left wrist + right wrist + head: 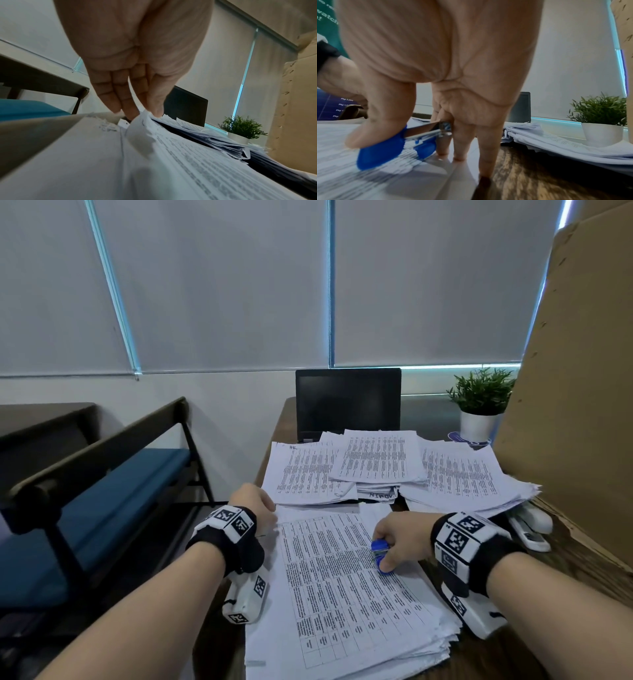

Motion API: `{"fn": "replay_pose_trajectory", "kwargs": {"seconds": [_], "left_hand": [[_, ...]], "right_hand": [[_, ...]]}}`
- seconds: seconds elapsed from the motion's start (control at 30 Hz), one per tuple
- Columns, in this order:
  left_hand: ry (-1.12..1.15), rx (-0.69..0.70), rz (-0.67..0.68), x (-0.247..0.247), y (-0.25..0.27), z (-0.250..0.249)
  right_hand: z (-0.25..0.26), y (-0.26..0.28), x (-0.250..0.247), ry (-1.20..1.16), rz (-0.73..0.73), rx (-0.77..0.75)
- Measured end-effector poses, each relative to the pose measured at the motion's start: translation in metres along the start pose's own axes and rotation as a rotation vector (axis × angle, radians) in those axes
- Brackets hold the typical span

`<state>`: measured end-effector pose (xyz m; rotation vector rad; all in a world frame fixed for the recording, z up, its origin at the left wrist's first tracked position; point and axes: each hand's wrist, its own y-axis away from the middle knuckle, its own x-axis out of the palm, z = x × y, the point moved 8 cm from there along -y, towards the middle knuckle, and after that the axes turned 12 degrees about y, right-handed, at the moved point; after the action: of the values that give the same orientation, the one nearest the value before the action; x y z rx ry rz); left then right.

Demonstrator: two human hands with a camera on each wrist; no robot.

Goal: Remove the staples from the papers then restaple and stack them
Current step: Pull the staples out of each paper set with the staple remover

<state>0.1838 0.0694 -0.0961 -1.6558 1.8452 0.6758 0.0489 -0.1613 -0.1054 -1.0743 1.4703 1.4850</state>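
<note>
Two hands busy: my left hand [137, 75] pinches the papers' [346, 577] corner up, my right hand [399, 537] squeezes the blue staple remover [379, 553]; jaws should slide square under the staple.

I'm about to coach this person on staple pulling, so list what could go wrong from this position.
1. The left hand pinches only the corner of the near paper stack; pulling a staple there could tear it.
2. The right hand holds the blue staple remover with fingertips beside its metal jaws, so a slip might nick a finger.
3. The near paper stack overhangs the desk edge, and its loosened sheets may slide off.
</note>
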Motion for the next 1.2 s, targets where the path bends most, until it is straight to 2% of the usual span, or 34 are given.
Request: {"fn": "replay_pose_trajectory", "kwargs": {"seconds": [0.13, 0.3, 0.5, 0.67, 0.87, 0.93, 1.03, 1.2], "left_hand": [[0.097, -0.054, -0.031, -0.004, -0.003, 0.006], [0.104, -0.173, 0.153, 0.011, -0.001, 0.023], [0.171, -0.167, 0.125, 0.004, 0.007, 0.022], [0.397, -0.149, 0.145, 0.0, 0.014, 0.017], [0.668, -0.126, 0.248, 0.011, 0.025, -0.005], [0.672, -0.101, 0.262, 0.014, 0.03, -0.013], [0.686, -0.07, 0.288, 0.016, 0.036, -0.02], [0.725, -0.044, 0.269, 0.004, 0.039, -0.028]], "right_hand": [[0.0, -0.001, -0.002, 0.033, 0.007, 0.011], [0.002, -0.002, -0.005, 0.072, 0.013, 0.018], [0.0, 0.001, -0.005, 0.045, 0.01, 0.021], [0.0, 0.006, -0.004, 0.043, 0.014, 0.013], [0.001, 0.01, -0.001, 0.005, 0.011, 0.005], [0.001, 0.011, -0.001, -0.006, -0.004, 0.002], [0.002, 0.011, -0.005, 0.016, -0.091, 0.017], [0.016, 0.017, -0.042, -0.07, -0.423, 0.013]]}}
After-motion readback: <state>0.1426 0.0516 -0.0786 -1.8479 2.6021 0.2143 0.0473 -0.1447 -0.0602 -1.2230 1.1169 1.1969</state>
